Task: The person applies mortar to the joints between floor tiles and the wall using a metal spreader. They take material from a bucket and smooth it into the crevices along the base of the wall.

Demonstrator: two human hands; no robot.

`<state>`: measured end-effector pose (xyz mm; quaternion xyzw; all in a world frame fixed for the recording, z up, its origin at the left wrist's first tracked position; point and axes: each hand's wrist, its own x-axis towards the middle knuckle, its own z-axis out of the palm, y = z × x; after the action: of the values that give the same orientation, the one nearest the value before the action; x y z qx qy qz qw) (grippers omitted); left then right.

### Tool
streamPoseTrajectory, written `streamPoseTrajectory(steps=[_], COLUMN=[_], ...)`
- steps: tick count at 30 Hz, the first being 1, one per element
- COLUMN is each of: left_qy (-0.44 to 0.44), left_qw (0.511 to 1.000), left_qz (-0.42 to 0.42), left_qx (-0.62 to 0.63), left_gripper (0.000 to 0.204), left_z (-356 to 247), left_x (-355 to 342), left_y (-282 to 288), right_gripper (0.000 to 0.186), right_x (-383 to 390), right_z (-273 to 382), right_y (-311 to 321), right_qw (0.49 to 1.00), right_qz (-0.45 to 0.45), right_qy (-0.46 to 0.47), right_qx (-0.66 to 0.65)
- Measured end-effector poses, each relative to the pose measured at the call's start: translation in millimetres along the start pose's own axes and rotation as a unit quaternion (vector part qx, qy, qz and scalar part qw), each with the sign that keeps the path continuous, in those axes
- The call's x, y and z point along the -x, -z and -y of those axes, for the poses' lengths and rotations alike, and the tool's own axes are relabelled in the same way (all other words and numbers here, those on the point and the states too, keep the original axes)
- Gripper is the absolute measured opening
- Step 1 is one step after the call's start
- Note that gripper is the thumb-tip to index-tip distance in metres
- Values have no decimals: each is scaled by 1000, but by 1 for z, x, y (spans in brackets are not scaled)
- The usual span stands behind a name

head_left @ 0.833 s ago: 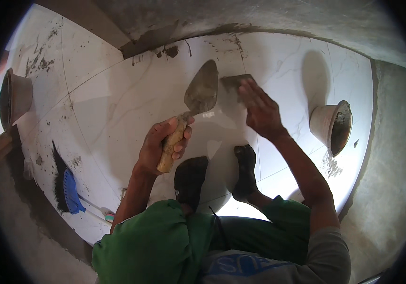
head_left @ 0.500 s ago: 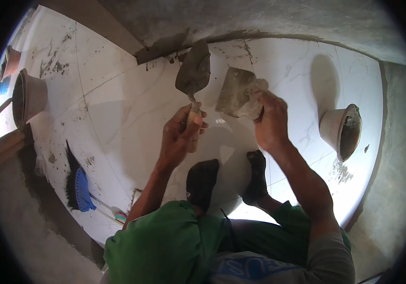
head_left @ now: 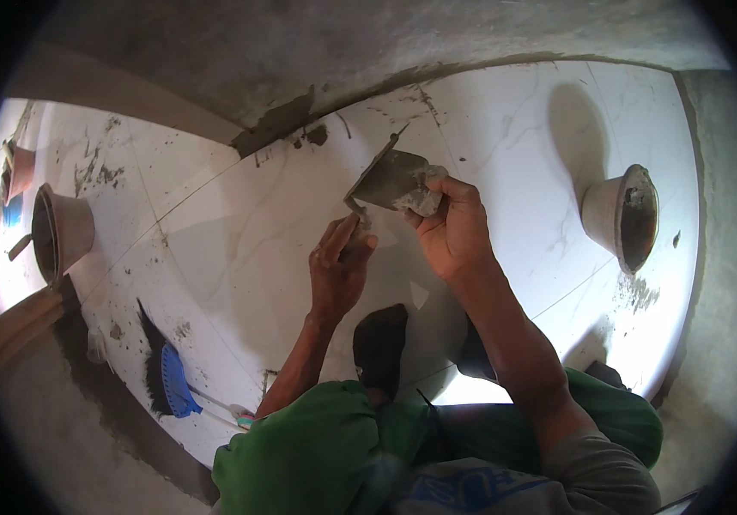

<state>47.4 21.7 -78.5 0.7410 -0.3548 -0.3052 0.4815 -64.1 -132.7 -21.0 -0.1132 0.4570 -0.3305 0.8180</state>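
My left hand (head_left: 338, 266) is closed around the handle of a pointed masonry trowel (head_left: 375, 165). Its blade is turned nearly edge-on and slants up to the right. Pinched in my right hand (head_left: 456, 227) is a flat, roughly rectangular grey plate (head_left: 394, 178), smeared with mortar, with a pale lump at the held end. The plate's far edge meets or lies very close to the trowel blade; exact contact is hard to tell. Both tools are held above the white tiled floor (head_left: 257, 215), in front of my feet.
A mortar-crusted bucket (head_left: 600, 215) lies or tilts at right; another bucket (head_left: 76, 232) stands at left. A blue broom head (head_left: 178, 386) with dark bristles rests at lower left. A grey wall (head_left: 385, 43) borders the floor ahead, with mortar spots (head_left: 317, 135) along its foot.
The trowel has turned from showing its broad face to nearly edge-on. My right hand has brought the plate left, up to the blade. The view has shifted slightly.
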Motion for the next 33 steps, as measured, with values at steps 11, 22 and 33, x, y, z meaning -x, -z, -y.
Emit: streamPoseTrajectory(steps=[11,22,33], left_qy=[77,297,281], left_qw=[989,922,922], left_qz=[116,201,186], left_qx=[50,147,190], left_gripper=[41,45,53], left_z=[17,27,36], left_x=[7,-1,-1], left_y=[-6,0,4], right_gripper=[33,29,49], right_x=[-66,-218,-281], right_z=[118,303,298], right_y=[41,147,162], right_qw=[991,693,292], right_qz=[55,38,-29], right_qy=[118,457,590], right_qx=[13,556,752])
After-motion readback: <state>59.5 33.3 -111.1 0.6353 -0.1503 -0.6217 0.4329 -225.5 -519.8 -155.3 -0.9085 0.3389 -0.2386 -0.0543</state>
